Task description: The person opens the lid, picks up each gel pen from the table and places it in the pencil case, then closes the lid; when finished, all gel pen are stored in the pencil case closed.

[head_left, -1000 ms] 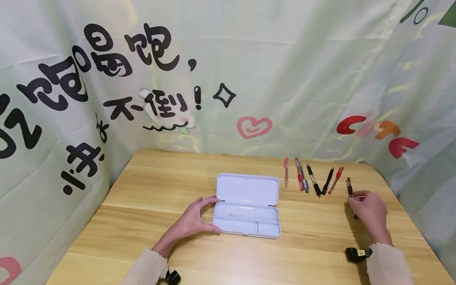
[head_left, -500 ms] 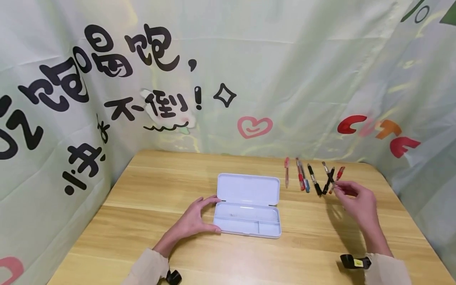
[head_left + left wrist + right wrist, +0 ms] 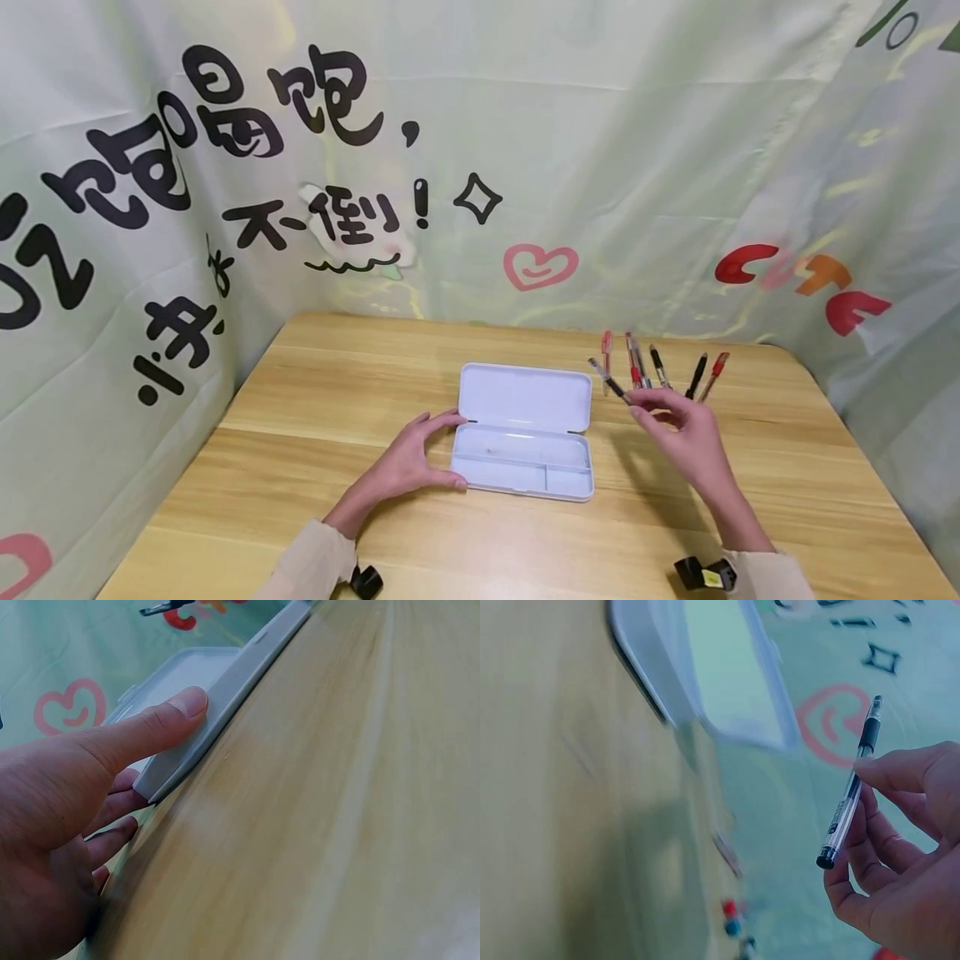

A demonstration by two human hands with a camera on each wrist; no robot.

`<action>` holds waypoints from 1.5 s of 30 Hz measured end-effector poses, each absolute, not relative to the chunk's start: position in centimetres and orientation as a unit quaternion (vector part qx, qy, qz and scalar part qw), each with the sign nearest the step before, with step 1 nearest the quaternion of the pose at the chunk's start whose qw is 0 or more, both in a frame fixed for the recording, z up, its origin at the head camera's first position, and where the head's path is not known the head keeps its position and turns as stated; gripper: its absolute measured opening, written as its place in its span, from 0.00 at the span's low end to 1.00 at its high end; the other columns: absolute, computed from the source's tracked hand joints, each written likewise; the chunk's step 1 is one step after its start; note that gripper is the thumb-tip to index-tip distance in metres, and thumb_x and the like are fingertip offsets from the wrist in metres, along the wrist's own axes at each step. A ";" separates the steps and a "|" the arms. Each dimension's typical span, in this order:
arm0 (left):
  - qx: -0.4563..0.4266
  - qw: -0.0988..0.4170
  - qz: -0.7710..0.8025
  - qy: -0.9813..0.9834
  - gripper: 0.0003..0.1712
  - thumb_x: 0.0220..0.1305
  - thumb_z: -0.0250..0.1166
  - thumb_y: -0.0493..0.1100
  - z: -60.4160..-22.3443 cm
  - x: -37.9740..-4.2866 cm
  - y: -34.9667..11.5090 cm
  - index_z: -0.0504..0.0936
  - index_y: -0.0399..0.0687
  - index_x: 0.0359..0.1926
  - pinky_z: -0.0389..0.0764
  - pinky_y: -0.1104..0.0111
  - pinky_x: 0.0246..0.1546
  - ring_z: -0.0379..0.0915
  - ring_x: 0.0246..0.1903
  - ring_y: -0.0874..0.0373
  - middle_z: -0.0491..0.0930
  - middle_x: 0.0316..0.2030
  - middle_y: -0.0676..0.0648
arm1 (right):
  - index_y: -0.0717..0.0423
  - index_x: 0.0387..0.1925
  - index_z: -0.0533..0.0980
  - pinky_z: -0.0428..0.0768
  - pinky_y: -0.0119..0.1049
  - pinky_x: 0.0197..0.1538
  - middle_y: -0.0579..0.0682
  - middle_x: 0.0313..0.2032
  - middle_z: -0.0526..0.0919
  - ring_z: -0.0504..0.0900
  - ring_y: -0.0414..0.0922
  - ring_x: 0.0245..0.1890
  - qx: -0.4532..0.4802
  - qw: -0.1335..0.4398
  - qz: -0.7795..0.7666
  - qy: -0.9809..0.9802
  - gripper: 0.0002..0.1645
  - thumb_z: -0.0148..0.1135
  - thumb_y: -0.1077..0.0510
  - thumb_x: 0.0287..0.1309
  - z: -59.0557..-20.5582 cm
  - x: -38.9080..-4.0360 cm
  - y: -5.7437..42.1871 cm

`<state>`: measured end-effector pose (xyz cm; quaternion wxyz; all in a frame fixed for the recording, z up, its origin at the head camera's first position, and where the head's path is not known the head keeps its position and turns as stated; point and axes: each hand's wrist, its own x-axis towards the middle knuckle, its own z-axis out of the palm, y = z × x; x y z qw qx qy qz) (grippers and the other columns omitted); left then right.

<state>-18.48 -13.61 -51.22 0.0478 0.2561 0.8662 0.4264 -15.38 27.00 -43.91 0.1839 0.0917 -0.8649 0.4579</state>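
A pale lilac pencil case (image 3: 498,477) lies open on the table, its lid (image 3: 525,396) leaning back and its divided tray bare. My left hand (image 3: 408,462) holds the case by its left end, with the thumb on the front edge and the fingers behind, as the left wrist view also shows. Between thumb and fingers, my right hand (image 3: 678,425) pinches a clear gel pen (image 3: 846,806) with a black grip and black end. This pen is held in the air, slanting, to the right of the case.
Several pens stand in a loose row at the back right: a pink pen (image 3: 606,346), a red pen (image 3: 634,367), a black pen (image 3: 697,371) and another red pen (image 3: 715,372) among them. A printed cloth (image 3: 637,167) hangs behind the wooden table (image 3: 300,400).
My right hand has lifted the black gel pen off the table's right side and carried it left, past the other pens, toward the case. The left hand has stayed on the case.
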 end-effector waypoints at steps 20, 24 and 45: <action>0.245 0.047 0.437 0.864 0.52 0.37 0.86 0.61 -50.9 -18.2 -13.4 0.77 0.56 0.66 0.52 0.36 0.73 0.57 0.71 0.31 0.71 0.71 0.43 | 0.49 0.37 0.88 0.85 0.34 0.41 0.40 0.38 0.88 0.83 0.39 0.38 0.174 0.087 0.438 -0.878 0.15 0.73 0.72 0.56 -47.3 -15.9 18.2; 0.246 0.048 0.433 0.866 0.52 0.37 0.86 0.61 -51.0 -18.3 -13.4 0.77 0.56 0.67 0.52 0.37 0.73 0.57 0.71 0.31 0.71 0.71 0.44 | 0.50 0.35 0.88 0.85 0.35 0.44 0.40 0.36 0.88 0.84 0.40 0.39 0.164 0.064 0.429 -0.886 0.13 0.74 0.71 0.55 -47.4 -15.8 17.2; 0.239 0.048 0.426 0.871 0.52 0.37 0.86 0.62 -50.8 -18.2 -13.4 0.77 0.58 0.67 0.53 0.36 0.72 0.58 0.71 0.31 0.71 0.71 0.44 | 0.51 0.37 0.88 0.85 0.37 0.46 0.42 0.38 0.87 0.83 0.41 0.41 0.160 -0.003 0.399 -0.903 0.11 0.71 0.70 0.59 -47.7 -15.7 15.8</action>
